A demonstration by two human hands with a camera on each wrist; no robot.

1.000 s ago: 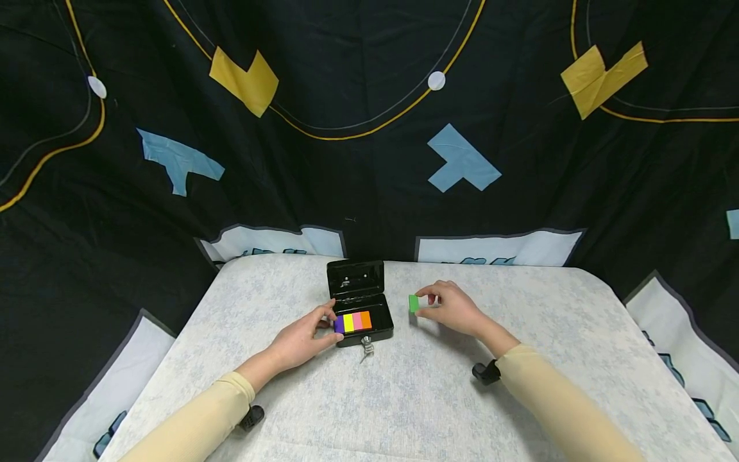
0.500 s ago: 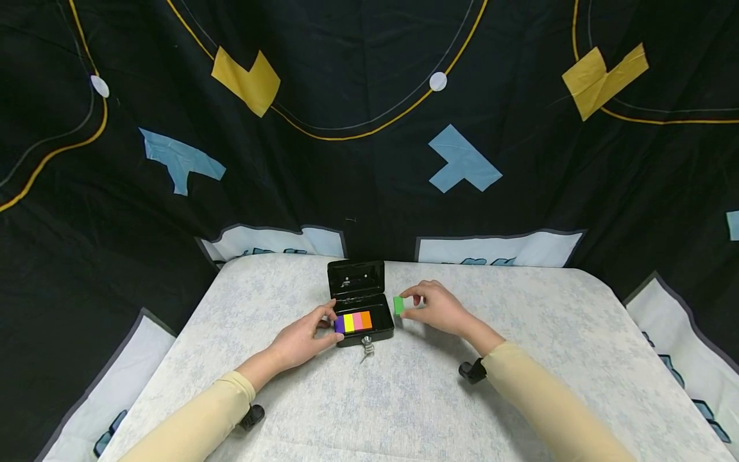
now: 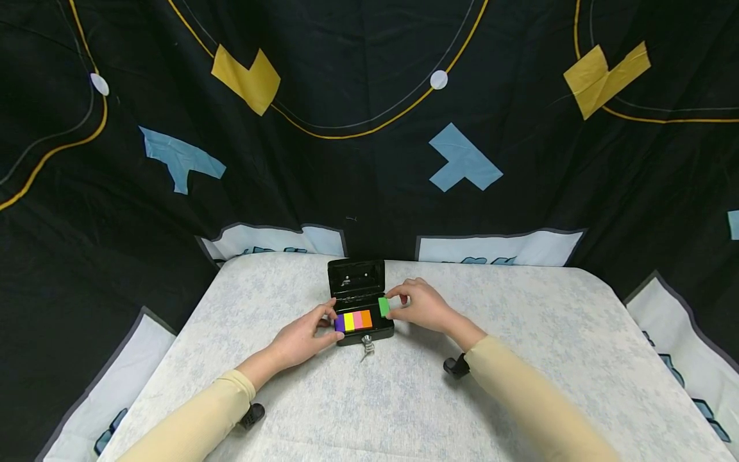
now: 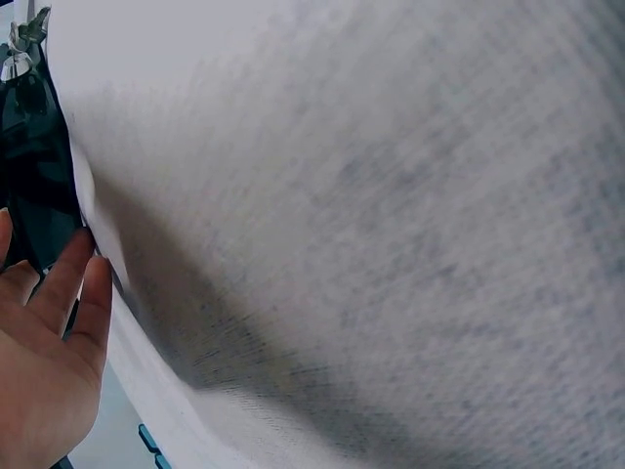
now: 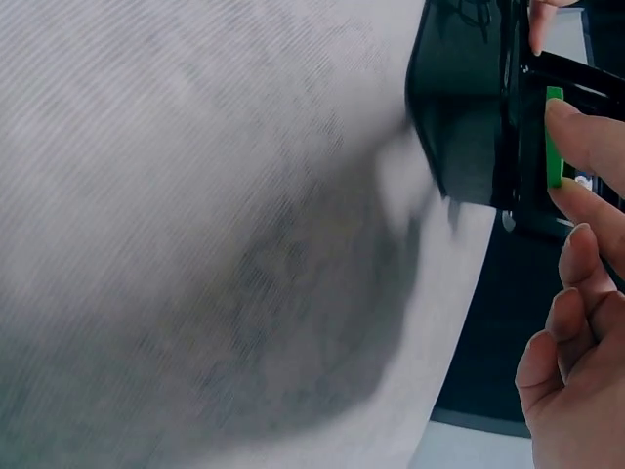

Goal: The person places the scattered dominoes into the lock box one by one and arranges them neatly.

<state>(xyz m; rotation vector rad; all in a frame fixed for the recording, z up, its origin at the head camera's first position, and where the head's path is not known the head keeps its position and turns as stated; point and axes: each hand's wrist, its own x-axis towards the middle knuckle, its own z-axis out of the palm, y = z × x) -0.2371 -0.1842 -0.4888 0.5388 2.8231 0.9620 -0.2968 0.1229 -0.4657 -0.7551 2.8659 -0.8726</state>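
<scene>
A black metal cash box stands on the table with its lid raised. Inside its front part lie purple, yellow, pink and orange blocks side by side. My left hand holds the left side of the box, thumb near the front corner and a finger near the back. My right hand pinches a green block between thumb and finger, over the box's right edge. In the right wrist view the green block appears edge-on; its underside is hidden.
Keys hang from the lock at the front of the box. A pale patterned cloth covers the table. Behind it hangs a dark curtain with yellow and blue shapes.
My right hand has moved left with the green block, from beside the box to over its right edge. The left hand and the box have stayed in place.
</scene>
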